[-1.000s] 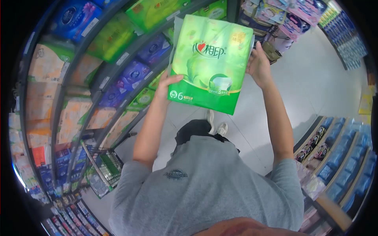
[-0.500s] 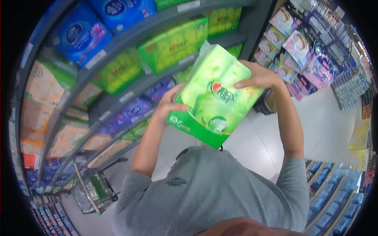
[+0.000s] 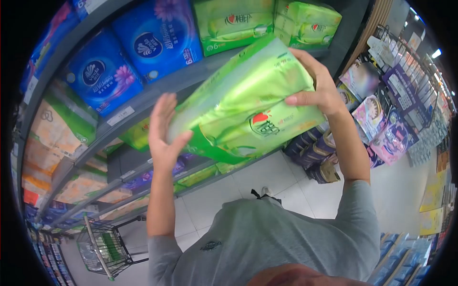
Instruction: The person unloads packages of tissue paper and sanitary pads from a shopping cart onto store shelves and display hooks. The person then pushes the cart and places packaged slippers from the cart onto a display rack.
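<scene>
A large green tissue pack (image 3: 257,105) is held up, tilted, in front of the shelf. My right hand (image 3: 317,86) grips its upper right end, with the thumb on the front face. At the pack's left end is my left hand (image 3: 164,131), fingers spread and thumb apart; whether the palm touches the wrapper is hard to tell. Behind the pack, more green packs (image 3: 234,24) and a smaller green pack (image 3: 315,28) stand on the upper shelf, beside blue packs (image 3: 155,40).
A shopping cart (image 3: 102,248) stands on the floor at the lower left. Hanging pink and purple packets (image 3: 393,136) are at the right. A grey shelf edge (image 3: 138,107) curves across the left. Blue packs line a low shelf (image 3: 403,257) at the lower right.
The pack has turned and moved up toward the upper shelf. My left hand's fingers have opened off the pack's edge, while my right hand keeps its grip. The view has shifted toward the shelf.
</scene>
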The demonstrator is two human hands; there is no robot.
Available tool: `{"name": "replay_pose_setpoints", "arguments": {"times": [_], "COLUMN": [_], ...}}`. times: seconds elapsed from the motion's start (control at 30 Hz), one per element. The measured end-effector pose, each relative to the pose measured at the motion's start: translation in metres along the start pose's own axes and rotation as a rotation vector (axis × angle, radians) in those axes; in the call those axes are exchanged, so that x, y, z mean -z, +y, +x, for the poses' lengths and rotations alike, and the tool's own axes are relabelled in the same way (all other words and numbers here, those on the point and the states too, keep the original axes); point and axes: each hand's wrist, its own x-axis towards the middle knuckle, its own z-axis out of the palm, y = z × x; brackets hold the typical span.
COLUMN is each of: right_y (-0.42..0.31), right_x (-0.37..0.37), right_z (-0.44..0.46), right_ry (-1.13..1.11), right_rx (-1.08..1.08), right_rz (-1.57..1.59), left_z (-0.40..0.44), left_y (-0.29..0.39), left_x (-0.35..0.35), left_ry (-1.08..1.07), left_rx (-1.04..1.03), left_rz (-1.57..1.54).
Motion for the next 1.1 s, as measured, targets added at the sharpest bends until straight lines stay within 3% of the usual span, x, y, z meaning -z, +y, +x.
{"name": "replay_pose_setpoints", "arguments": {"times": [0.07,0.17,0.23,0.3,0.4,0.5,0.57,0.83,0.9,1.0,1.1], "right_y": [-0.006,-0.012,-0.006,0.022,0.058,0.026,0.027,0.05,0.055,0.062,0.064], "right_x": [0.014,0.023,0.032,0.058,0.114,0.105,0.119,0.154,0.161,0.162,0.174], "right_z": [0.018,0.037,0.05,0.067,0.097,0.108,0.116,0.132,0.131,0.125,0.13], "right_ry": [0.06,0.111,0.152,0.147,0.107,0.137,0.09,0.13,0.105,0.137,0.123], "right_rx": [0.004,0.035,0.065,0.089,0.168,0.298,0.213,0.186,0.212,0.291,0.198], "right_rz": [-0.035,-0.016,0.124,0.106,-0.202,-0.35,-0.375,-0.261,-0.426,-0.417,-0.439], "left_z": [0.005,0.016,0.037,0.064,0.099,0.135,0.154,0.191,0.192,0.193,0.2], "left_y": [-0.001,-0.011,0.002,0.01,0.027,0.01,0.009,-0.031,-0.041,-0.054,-0.062], "left_x": [-0.008,-0.016,-0.027,-0.031,-0.043,-0.046,-0.061,-0.097,-0.102,-0.107,-0.114], "left_ry": [0.132,-0.011,0.037,0.077,0.104,0.082,0.13,0.097,0.107,0.102,0.098], "left_rx": [0.053,0.165,0.082,0.037,-0.129,-0.238,-0.383,-0.4,-0.409,-0.412,-0.371], "left_rz": [-0.105,-0.129,0.186,0.224,0.44,0.512,0.652,0.795,0.784,0.756,0.697]}}
